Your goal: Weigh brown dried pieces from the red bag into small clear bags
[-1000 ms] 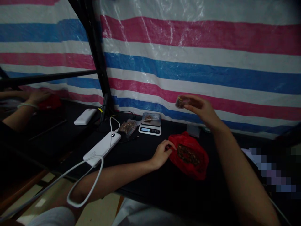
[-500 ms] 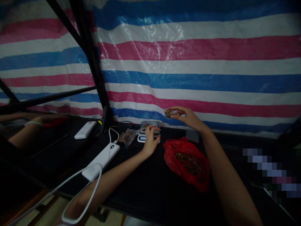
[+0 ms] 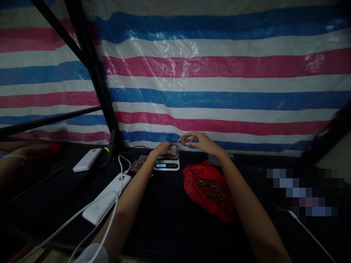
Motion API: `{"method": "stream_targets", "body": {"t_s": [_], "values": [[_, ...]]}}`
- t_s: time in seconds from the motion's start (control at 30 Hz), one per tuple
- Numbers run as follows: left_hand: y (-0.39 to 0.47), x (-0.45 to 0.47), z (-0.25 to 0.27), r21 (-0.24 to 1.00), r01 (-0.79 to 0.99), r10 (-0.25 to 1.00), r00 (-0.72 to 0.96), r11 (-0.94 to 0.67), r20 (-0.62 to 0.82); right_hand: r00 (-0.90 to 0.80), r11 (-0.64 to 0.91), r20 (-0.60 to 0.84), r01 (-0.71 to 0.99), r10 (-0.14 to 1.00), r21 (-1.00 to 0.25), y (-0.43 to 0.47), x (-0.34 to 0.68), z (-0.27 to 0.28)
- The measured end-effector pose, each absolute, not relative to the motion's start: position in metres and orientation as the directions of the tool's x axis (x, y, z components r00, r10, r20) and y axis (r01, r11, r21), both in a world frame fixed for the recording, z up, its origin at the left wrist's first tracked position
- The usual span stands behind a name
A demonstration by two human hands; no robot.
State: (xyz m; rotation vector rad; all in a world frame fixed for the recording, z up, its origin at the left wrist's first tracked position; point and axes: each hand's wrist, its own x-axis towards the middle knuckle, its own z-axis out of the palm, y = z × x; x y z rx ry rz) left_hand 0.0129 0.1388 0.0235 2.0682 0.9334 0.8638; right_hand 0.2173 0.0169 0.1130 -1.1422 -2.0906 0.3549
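My right hand [image 3: 202, 142] pinches a small clear cup [image 3: 182, 140] with brown and yellowish bits inside, held in the air just right of and above the scale. A white digital kitchen scale [image 3: 166, 165] with a lit display stands on the black table, a clear plastic bag [image 3: 173, 148] on its dark pan. My left hand [image 3: 163, 149] is over the pan, its fingers closed at the bag; the fingertips are partly hidden. Below my right forearm lies an open red plastic bag [image 3: 189, 179] holding a heap of small brown pieces [image 3: 210, 190].
Left of the scale lies another clear bag of brown pieces [image 3: 138, 163], partly behind my left forearm. A white power bank [image 3: 105, 201] with a looping white cable [image 3: 116, 204] and a second white block [image 3: 87, 160] are farther left. Another person's arm [image 3: 12, 160] shows at the left edge.
My left hand has moved from the scale's front to the bag on its pan, uncovering the display. My right hand has brought the cup lower and nearer the scale. The view has shifted.
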Motion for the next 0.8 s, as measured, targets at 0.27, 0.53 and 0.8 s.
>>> {"method": "stream_targets", "body": {"t_s": [0.27,0.53,0.8], "values": [[0.121,0.014,0.044,0.803,0.226,0.703,0.644,-0.551,0.301,-0.285,0.491,0.491,0.791,0.824,-0.365,0.017,0.218,0.109],[0.103,0.024,0.069,0.833,0.022,0.582,0.726,-0.552,0.367,-0.317,0.35,0.563,0.935,0.764,0.051,0.01,0.211,0.109],[0.1,0.029,0.071,0.834,0.058,0.597,0.726,-0.548,0.341,-0.427,0.291,0.564,0.902,0.706,0.319,-0.002,0.202,0.115]]}}
